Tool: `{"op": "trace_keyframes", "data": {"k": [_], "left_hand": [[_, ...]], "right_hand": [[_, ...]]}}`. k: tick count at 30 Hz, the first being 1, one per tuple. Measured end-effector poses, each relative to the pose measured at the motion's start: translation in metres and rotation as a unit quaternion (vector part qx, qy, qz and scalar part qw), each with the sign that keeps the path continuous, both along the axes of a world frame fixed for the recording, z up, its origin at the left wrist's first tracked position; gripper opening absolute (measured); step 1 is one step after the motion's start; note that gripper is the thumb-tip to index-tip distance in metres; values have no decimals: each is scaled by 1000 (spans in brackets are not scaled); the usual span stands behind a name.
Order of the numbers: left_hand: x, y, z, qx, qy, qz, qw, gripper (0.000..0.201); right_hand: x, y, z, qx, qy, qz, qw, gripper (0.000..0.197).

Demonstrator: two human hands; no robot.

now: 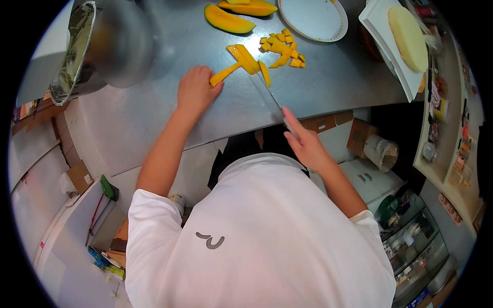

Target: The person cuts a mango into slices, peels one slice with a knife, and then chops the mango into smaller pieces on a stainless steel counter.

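Note:
My left hand [196, 91] is closed on a strip of mango [225, 75] at the metal tabletop, its fingertips partly hidden behind the hand. In my right hand [303, 137] is a knife [271, 96], its handle gripped and its blade slanting up and left to the cut fruit. Wider mango slices [244, 59] lie beside the held strip, at the blade's tip. A single thin mango piece [264, 73] rests just right of the blade. Farther right sits a loose pile of mango cubes and short strips [281, 47].
Larger mango pieces with green skin [228, 19] lie at the back of the metal table [169, 46]. A white plate [313, 18] stands beyond the cubes. At the right edge, a round pale cake layer [407, 38] sits on a white board. A metal mixing bowl [77, 51] is at the left.

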State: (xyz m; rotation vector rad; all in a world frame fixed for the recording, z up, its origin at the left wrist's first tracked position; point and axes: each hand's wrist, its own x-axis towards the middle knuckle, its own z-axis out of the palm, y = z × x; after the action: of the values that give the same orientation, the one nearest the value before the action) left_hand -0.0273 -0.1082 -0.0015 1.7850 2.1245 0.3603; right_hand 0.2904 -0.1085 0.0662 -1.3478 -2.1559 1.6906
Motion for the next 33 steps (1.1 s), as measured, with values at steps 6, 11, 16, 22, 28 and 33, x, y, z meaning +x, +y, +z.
{"op": "trace_keyframes", "data": {"k": [6,11,16,22,28,33], "left_hand": [[3,-11,-10,59,3,27,998,29],[0,-18,-12,82,7,21,996,27],[2,-25,-17,112,-39,28,993,24],[4,-23,-20,134,-43,35,989,23],[8,-18,-21,148,-43,31,988,25],[8,-19,-25,150,-45,30,987,25]], "right_hand": [[-47,-6,-26,26,46,-7,999,68],[-72,1,-35,41,33,9,999,73],[-71,-7,-41,44,-8,25,999,74],[-49,-27,-18,-1,-7,-2,1000,73],[-89,-16,-20,-8,-16,13,1000,74],[-72,-31,-43,33,2,8,999,75]]}}
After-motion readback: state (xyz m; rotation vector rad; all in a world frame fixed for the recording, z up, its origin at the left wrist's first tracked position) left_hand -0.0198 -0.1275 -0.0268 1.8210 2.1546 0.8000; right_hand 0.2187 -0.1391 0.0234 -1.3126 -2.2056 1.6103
